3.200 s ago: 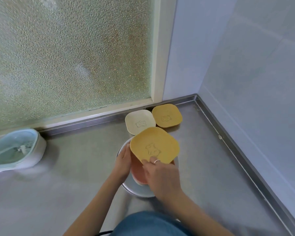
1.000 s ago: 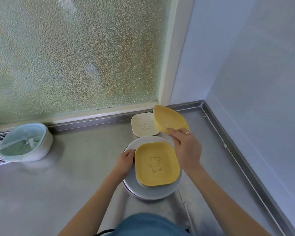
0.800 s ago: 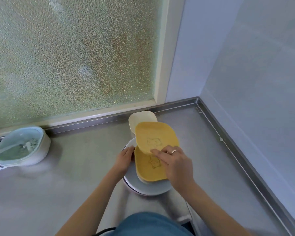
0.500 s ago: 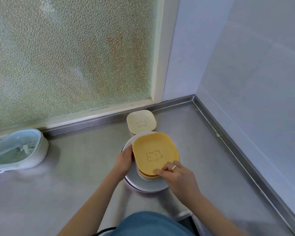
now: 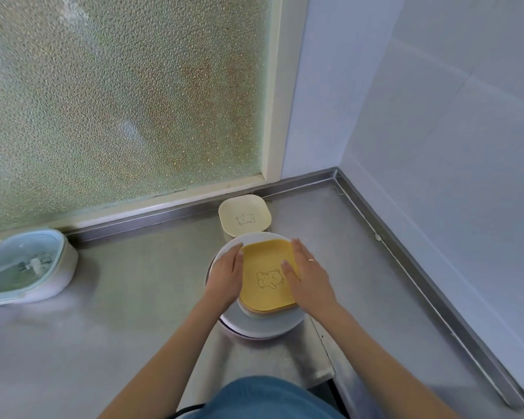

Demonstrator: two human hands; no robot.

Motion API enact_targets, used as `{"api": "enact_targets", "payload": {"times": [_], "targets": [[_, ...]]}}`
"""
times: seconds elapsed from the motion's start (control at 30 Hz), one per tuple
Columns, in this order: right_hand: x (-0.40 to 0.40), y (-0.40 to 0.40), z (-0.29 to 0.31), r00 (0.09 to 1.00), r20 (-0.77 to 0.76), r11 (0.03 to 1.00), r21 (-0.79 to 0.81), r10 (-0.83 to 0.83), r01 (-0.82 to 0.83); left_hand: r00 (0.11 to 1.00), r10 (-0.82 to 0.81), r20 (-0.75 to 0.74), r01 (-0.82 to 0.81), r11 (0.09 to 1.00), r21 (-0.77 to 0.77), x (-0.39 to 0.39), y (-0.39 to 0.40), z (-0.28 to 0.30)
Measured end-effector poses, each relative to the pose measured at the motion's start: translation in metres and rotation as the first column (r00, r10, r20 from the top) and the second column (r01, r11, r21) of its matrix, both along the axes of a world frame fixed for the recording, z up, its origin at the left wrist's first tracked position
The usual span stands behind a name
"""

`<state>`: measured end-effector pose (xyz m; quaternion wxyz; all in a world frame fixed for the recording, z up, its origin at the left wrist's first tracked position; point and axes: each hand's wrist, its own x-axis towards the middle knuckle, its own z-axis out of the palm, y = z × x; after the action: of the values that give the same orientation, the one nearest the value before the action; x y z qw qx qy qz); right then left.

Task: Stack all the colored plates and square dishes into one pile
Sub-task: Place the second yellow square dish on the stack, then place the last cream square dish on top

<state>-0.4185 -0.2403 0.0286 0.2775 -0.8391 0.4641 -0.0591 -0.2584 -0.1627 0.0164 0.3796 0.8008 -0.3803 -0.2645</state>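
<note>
A yellow square dish (image 5: 265, 278) with a bear drawing tops a small pile of square dishes on a round white plate (image 5: 262, 325). An orange edge shows under the yellow one at the pile's near side. My left hand (image 5: 226, 278) lies flat against the pile's left side with straight fingers. My right hand (image 5: 307, 278) lies flat on the pile's right side, fingers straight, thumb over the yellow dish. A cream square dish (image 5: 245, 216) with a bear drawing sits alone just behind the plate, near the window sill.
A pale green and white lidded container (image 5: 25, 266) stands at the left by the sill. Frosted glass rises behind the steel counter (image 5: 127, 300). A raised steel rim (image 5: 406, 261) and a white wall close off the right side.
My right hand brought the second yellow dish from the back onto the pile and let it go. Both hands now lie flat against the pile's sides.
</note>
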Motion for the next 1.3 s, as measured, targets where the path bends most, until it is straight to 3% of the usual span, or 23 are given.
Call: {"api": "enact_targets", "payload": {"times": [0.27,0.43,0.57,0.7,0.83,1.1,1.23,1.3], "targets": [[-0.002,-0.013,-0.001,1.000,0.023,1.000,0.022,0.000,-0.001,0.992,0.061,-0.108,-0.061,0.998,0.002,-0.003,0.000,0.004],[0.011,-0.078,0.015,0.948,0.216,0.967,0.160,-0.232,0.200,0.988,0.122,-0.089,-0.121,0.992,0.025,-0.002,0.008,0.000],[0.047,-0.117,0.000,0.981,0.133,0.972,0.204,-0.141,0.112,0.987,0.111,-0.113,-0.104,0.993,0.062,0.003,0.018,-0.006],[0.084,-0.129,-0.032,0.998,-0.004,0.917,0.394,0.063,-0.056,0.997,0.038,-0.060,-0.031,0.992,0.122,0.005,0.024,-0.001],[0.103,-0.139,-0.051,1.000,0.010,0.822,0.569,-0.018,0.009,0.995,0.100,-0.008,-0.098,0.983,0.153,0.008,0.025,-0.004],[0.115,-0.152,-0.068,0.999,-0.015,0.942,0.333,0.047,-0.039,0.979,0.138,0.151,-0.158,0.978,0.135,-0.003,0.022,-0.011],[0.109,-0.152,-0.063,0.996,0.068,0.996,0.063,0.055,-0.059,0.979,0.134,0.154,-0.157,0.977,0.146,-0.006,0.021,-0.007],[0.104,-0.149,-0.053,0.988,0.153,1.000,0.005,0.030,-0.031,0.982,0.134,0.135,-0.154,0.977,0.147,-0.005,0.022,-0.005]]}}
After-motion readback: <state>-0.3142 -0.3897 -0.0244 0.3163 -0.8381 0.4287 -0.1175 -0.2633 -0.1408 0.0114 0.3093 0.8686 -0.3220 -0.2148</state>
